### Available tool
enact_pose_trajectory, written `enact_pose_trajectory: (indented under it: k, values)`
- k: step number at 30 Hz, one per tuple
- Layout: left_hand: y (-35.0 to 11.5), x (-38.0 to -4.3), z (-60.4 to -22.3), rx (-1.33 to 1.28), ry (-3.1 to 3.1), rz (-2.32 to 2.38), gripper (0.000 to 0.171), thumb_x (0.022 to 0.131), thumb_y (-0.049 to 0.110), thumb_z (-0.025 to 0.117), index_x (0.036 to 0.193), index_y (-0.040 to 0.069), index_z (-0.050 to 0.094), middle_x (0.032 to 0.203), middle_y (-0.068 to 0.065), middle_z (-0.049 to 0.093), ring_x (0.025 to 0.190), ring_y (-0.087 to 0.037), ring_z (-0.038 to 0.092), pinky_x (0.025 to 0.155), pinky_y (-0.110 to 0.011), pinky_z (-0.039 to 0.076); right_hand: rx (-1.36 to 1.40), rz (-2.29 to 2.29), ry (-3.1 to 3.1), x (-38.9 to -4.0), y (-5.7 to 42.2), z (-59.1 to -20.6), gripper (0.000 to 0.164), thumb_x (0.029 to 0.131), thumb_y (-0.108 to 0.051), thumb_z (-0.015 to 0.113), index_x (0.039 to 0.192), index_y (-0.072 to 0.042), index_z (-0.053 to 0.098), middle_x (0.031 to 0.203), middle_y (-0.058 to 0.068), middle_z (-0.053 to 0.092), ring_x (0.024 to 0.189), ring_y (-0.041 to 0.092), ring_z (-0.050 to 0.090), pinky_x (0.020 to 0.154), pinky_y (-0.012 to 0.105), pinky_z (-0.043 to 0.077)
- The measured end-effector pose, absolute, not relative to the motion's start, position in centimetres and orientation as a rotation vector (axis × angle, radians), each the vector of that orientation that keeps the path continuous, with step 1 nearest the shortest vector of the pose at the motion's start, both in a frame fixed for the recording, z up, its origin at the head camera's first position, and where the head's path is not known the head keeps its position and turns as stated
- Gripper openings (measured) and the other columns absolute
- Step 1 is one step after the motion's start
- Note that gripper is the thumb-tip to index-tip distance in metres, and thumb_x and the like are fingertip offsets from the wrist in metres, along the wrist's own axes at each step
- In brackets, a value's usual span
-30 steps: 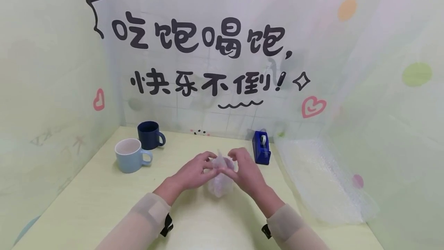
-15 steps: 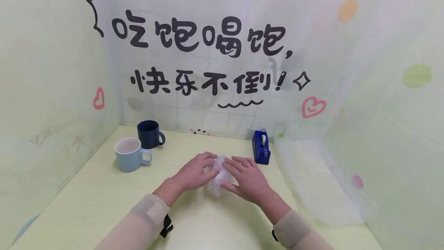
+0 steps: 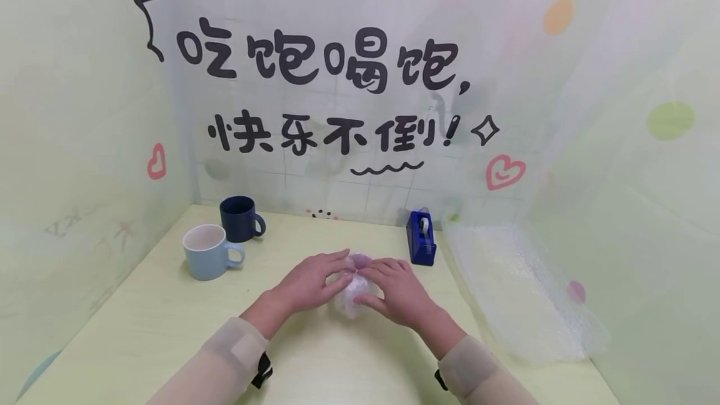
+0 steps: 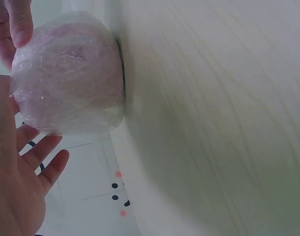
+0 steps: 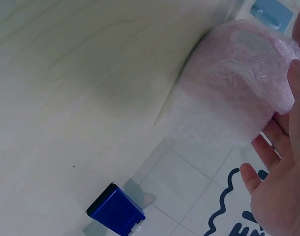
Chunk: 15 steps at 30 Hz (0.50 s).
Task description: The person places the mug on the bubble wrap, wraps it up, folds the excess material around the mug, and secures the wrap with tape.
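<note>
A rounded pink object wrapped in clear bubble wrap [image 3: 351, 302] stands on the table between both hands; the wrap hides its exact kind. In the left wrist view the wrapped bundle [image 4: 71, 73] looks squat and cup-sized, with its base on the tabletop. My left hand [image 3: 312, 280] touches its upper left side, fingers extended and lightly bent. From the right, my right hand [image 3: 402, 292] presses the wrap at the top with fairly straight fingers, its thumb at the near side. Folded wrap at the top also shows beside the right hand [image 5: 283, 162] in the right wrist view.
A light blue mug [image 3: 205, 255] and a dark navy mug [image 3: 237, 220] stand at the back left. Behind the right hand is a blue tape dispenser [image 3: 422, 239]. Flat bubble wrap sheets [image 3: 523, 299] lie along the right side. Printed curtain walls [image 3: 337, 192] enclose the table [image 3: 140, 330].
A second ago loose wrap stood up between the fingertips; now it lies lower over the top. The right hand has shifted from the upright edge onto the bundle, its fingers straightened.
</note>
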<state>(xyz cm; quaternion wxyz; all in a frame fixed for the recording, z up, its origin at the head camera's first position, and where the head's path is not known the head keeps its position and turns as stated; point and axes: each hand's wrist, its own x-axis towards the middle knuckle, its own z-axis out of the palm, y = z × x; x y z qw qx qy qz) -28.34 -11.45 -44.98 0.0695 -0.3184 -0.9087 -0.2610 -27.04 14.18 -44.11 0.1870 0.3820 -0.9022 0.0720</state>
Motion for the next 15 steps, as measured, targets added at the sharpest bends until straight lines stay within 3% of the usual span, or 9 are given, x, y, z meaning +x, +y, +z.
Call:
enact_pose_trajectory:
  k: [4, 7, 9, 12, 15]
  values:
    - [-11.9, -28.5, -44.6, -1.013, -2.789, -0.651, 0.05, 0.109, 0.049, 0.06, 0.15, 0.023, 0.069, 0.17, -0.014, 0.051, 0.151, -0.043, 0.055, 0.12, -0.071, 0.045, 1.012, 0.453, -2.681, -27.0, 14.1, -44.3, 0.053, 0.101, -0.048, 0.076, 0.143, -0.015, 0.072, 0.156, 0.023, 0.059, 0.152, 0.05, 0.048, 0.119, 0.07, 0.044]
    - [-12.1, -28.5, -44.1, -1.035, -2.834, -0.599, 0.06, 0.102, 0.055, 0.065, 0.154, 0.024, 0.066, 0.172, -0.013, 0.048, 0.151, -0.044, 0.054, 0.12, -0.072, 0.045, 0.932, 0.69, -2.797, -27.0, 14.0, -44.4, 0.053, 0.102, -0.045, 0.076, 0.144, -0.014, 0.071, 0.163, 0.036, 0.046, 0.156, 0.063, 0.036, 0.118, 0.079, 0.041]
    - [-12.1, -28.5, -43.8, -1.052, -2.853, -0.59, 0.066, 0.099, 0.059, 0.069, 0.154, 0.024, 0.065, 0.173, -0.014, 0.046, 0.15, -0.045, 0.056, 0.119, -0.07, 0.047, 0.917, 0.85, -2.837, -27.1, 13.9, -44.4, 0.052, 0.102, -0.04, 0.077, 0.144, -0.011, 0.07, 0.164, 0.034, 0.047, 0.154, 0.06, 0.042, 0.114, 0.074, 0.049]
    - [-12.2, -28.5, -43.6, -1.048, -2.89, -0.62, 0.071, 0.096, 0.06, 0.075, 0.155, 0.023, 0.065, 0.176, -0.014, 0.042, 0.148, -0.045, 0.058, 0.117, -0.067, 0.05, 0.939, 0.982, -2.842, -27.3, 13.7, -44.4, 0.049, 0.103, -0.034, 0.077, 0.143, -0.007, 0.07, 0.157, 0.026, 0.059, 0.139, 0.047, 0.063, 0.106, 0.06, 0.06]
    - [-12.1, -28.7, -43.7, -1.033, -2.914, -0.686, 0.072, 0.094, 0.055, 0.081, 0.155, 0.02, 0.065, 0.177, -0.015, 0.039, 0.15, -0.045, 0.055, 0.119, -0.063, 0.051, 0.974, 1.009, -2.827, -27.6, 13.6, -44.4, 0.045, 0.104, -0.03, 0.076, 0.14, -0.004, 0.071, 0.153, 0.023, 0.063, 0.125, 0.038, 0.072, 0.098, 0.05, 0.066]
